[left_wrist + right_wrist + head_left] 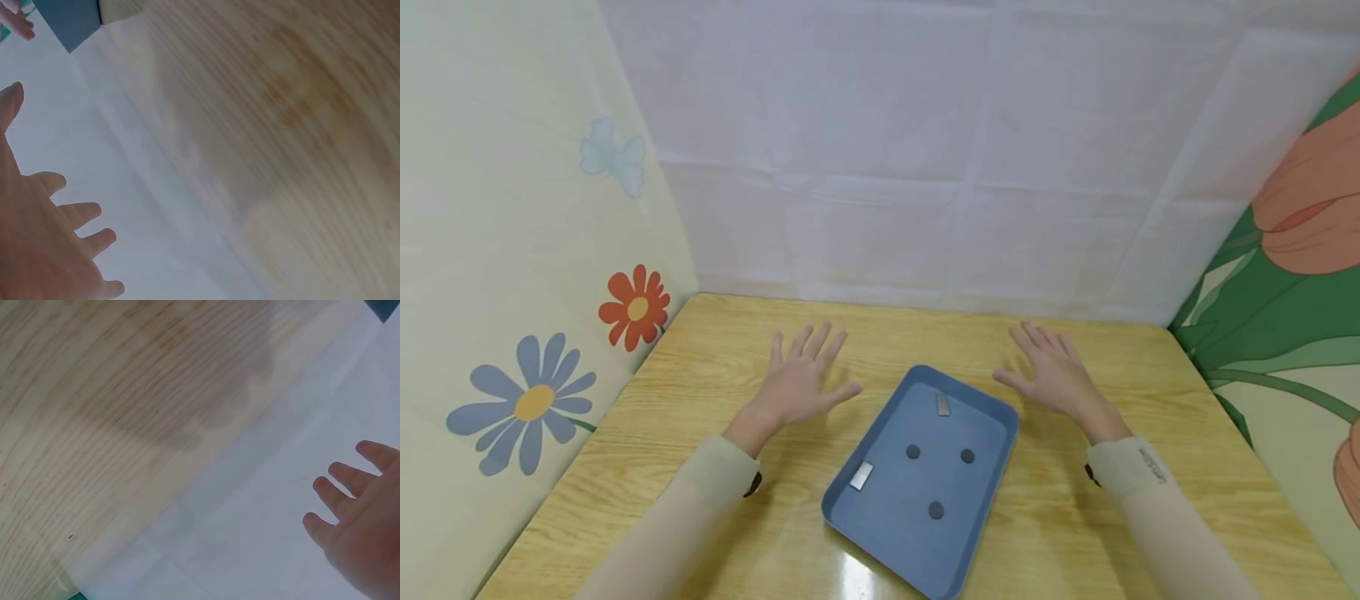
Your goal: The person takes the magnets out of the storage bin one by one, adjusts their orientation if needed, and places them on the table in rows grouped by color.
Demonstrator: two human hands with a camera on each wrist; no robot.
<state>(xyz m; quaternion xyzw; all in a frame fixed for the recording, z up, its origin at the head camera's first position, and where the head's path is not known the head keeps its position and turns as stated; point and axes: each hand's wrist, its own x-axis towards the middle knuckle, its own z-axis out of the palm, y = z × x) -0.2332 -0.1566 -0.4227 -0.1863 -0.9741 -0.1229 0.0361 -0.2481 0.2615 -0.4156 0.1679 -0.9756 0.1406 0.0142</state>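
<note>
Between the two hands lies a blue rectangular tray [887, 525], set at an angle on the wooden table. Inside it are three dark round discs, one at the left [913, 451], another at the right [967, 456] and the third nearer the front [936, 509]. A silvery rectangular piece [861, 476] lies by the tray's left wall, and a second grey rectangular piece [943, 404] near its far end. My left hand [797, 387] hovers left of the tray with fingers spread, holding nothing. To the tray's right, my right hand [1051, 375] is likewise spread and holds nothing.
The light wooden table [700, 358] runs back to a white hanging sheet [880, 167]. Flower-printed panels stand along the left side [475, 250] and right side [1300, 325]. Light glares off the table just in front of the tray.
</note>
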